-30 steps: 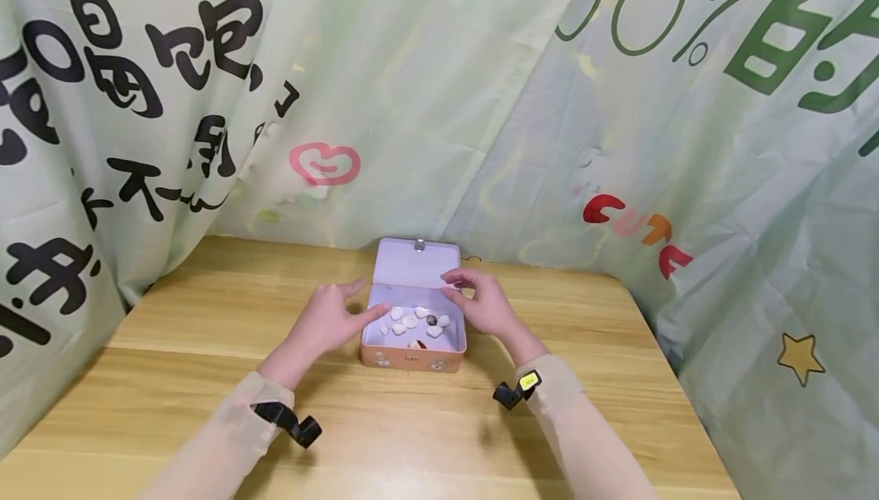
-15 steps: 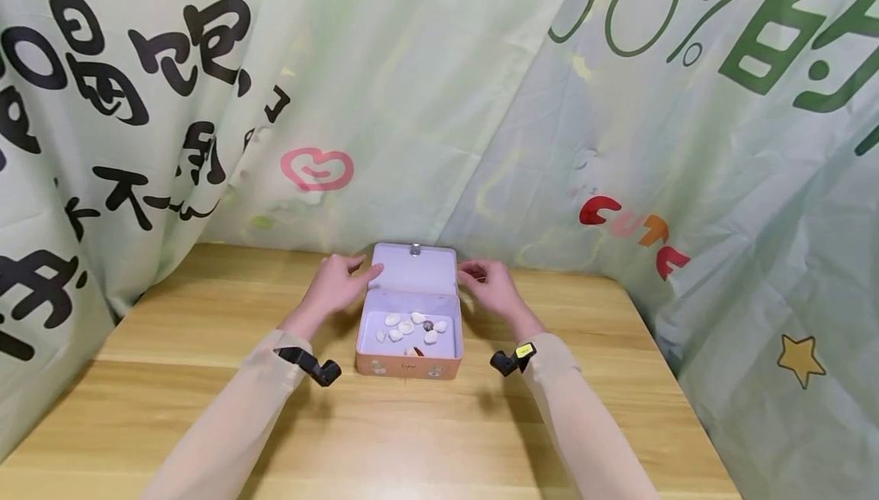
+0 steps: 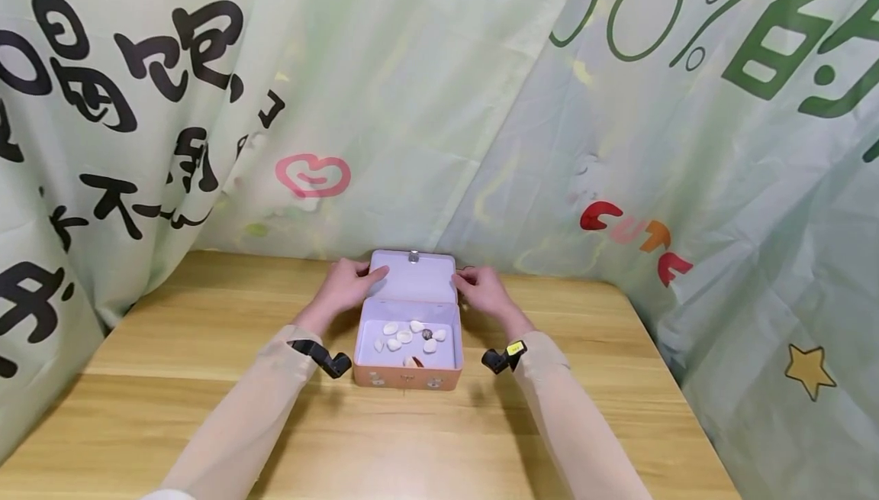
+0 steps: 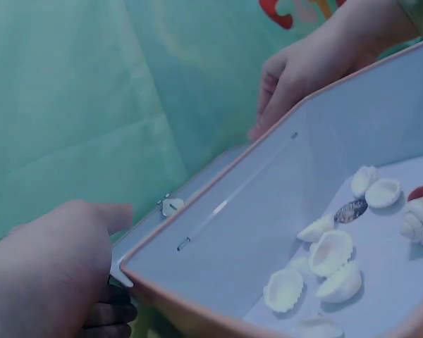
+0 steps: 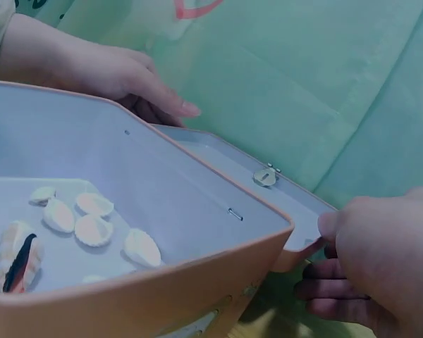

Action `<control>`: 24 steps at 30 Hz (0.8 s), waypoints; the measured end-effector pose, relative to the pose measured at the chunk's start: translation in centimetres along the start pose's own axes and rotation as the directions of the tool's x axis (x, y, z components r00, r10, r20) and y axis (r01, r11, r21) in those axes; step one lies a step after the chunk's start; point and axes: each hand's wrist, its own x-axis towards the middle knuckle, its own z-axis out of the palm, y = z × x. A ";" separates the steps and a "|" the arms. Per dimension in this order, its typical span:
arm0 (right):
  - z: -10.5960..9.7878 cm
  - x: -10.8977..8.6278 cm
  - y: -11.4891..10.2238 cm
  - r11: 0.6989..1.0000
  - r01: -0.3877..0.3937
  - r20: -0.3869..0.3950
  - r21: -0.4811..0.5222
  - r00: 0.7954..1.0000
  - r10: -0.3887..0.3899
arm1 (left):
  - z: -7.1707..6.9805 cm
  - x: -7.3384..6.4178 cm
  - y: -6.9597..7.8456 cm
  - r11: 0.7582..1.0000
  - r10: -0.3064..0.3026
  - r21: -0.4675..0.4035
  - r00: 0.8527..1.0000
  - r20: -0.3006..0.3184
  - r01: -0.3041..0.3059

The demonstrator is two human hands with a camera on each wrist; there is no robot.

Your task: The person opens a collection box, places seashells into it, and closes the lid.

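Observation:
An orange hinged tin box (image 3: 407, 379) with a lilac inside stands on the table, its lid (image 3: 412, 277) folded back. Several white seashells (image 4: 331, 252), a small dark shell (image 4: 350, 211) and a larger spiral shell (image 5: 19, 257) lie inside. My left hand (image 3: 343, 286) grips the lid's left edge, thumb over the inner face and fingers beneath. At the right edge my right hand (image 3: 486, 291) pinches the lid between thumb and curled fingers. A metal clasp (image 5: 265, 176) sits at the lid's far edge.
The wooden table (image 3: 384, 446) reaches back to a pale green printed curtain (image 3: 398, 103), which also hangs at both sides. The lid's far edge lies close to the curtain. Black wrist cameras (image 3: 333, 363) are strapped over both sleeves.
Both hands have moved from above the box's sides to the lid's two side edges and taken hold there. The shells look unmoved inside the box; the head view has shifted slightly.

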 end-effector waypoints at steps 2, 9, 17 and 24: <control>0.1 0.0 -0.1 1.000 -0.011 0.004 0.021 1.000 0.011 | 0.1 0.1 0.1 0.999 -0.002 -0.032 1.000 -0.004 0.002; 0.1 0.2 -0.4 0.988 -0.058 -0.040 0.145 0.997 0.064 | -0.5 0.1 1.0 0.994 -0.001 -0.111 1.000 -0.013 -0.001; -0.8 -0.8 -1.7 0.949 -0.046 -0.054 0.311 0.996 0.066 | -1.7 -0.9 2.7 0.992 0.035 -0.119 0.998 -0.048 -0.041; -1.9 -1.4 -2.6 0.938 -0.043 -0.068 0.344 0.995 0.071 | -2.2 -1.6 3.8 0.989 0.061 -0.132 0.995 -0.078 -0.071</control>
